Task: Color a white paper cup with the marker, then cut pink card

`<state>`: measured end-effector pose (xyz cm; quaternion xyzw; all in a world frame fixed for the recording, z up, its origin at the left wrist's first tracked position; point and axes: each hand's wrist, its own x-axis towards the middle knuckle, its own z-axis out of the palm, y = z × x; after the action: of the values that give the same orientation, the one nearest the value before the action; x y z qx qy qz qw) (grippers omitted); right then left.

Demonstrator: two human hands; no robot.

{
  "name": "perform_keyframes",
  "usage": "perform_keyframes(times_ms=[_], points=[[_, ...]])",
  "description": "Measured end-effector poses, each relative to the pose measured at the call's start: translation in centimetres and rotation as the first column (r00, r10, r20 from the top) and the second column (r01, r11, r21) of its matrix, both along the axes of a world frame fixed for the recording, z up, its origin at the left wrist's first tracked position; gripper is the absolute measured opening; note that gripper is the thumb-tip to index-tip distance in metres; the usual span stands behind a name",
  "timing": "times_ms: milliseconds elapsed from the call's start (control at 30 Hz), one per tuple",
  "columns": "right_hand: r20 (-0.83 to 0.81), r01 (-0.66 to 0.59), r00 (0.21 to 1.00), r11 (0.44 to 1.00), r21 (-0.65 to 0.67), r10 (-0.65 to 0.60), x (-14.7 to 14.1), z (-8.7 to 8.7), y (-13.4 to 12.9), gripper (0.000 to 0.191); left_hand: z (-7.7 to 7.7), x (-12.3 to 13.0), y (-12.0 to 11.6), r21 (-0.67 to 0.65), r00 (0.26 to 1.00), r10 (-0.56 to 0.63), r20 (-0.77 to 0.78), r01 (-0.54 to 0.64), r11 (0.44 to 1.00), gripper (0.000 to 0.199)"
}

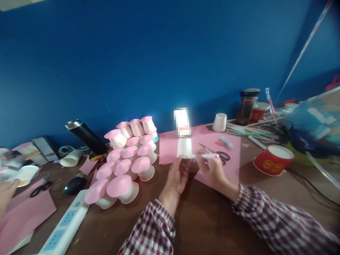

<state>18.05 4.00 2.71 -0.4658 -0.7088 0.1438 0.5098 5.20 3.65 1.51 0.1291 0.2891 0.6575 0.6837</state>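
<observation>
My left hand [178, 177] is wrapped round the lower rim of a white paper cup [185, 147], which is tilted on its side above the pink paper. Between the fingers of my right hand [214, 173] is a white pen [208, 156] with a reddish end, its other end against the cup's rim. Pink paper [232, 166] lies beneath and beyond the hands, with black-handled scissors [224, 156] and small marker caps or pens [225, 141] on it. Behind the cup stands a bright white object [182, 122], blurred out.
Several cups with pink cone tops [123, 184] stand at the left, near a black bottle [86, 136], a mouse [75, 185] and a power strip [67, 223]. Another person's hand [6, 193] is at the far left. Right: a red cup [273, 160], a white cup [220, 122], cables.
</observation>
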Motion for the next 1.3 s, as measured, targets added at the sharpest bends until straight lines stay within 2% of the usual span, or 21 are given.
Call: perform_keyframes(times_ms=[500, 833, 1300], points=[[-0.009, 0.031, 1.0, 0.999, 0.022, -0.03, 0.05, 0.07, 0.09, 0.02, -0.09, -0.01, -0.03, 0.004, 1.0, -0.024, -0.004, 0.024, 1.0, 0.01], [0.016, 0.0, 1.0, 1.0, 0.001, 0.0, -0.09, 0.04, 0.04, 0.022, -0.08, 0.02, 0.11, -0.047, 0.999, 0.03, 0.019, -0.029, 0.998, 0.013], [0.023, 0.035, 0.999, 0.999, 0.027, -0.036, -0.04, 0.19, 0.16, 0.025, 0.0, 0.05, 0.05, -0.047, 0.999, 0.02, 0.026, -0.019, 0.999, 0.016]])
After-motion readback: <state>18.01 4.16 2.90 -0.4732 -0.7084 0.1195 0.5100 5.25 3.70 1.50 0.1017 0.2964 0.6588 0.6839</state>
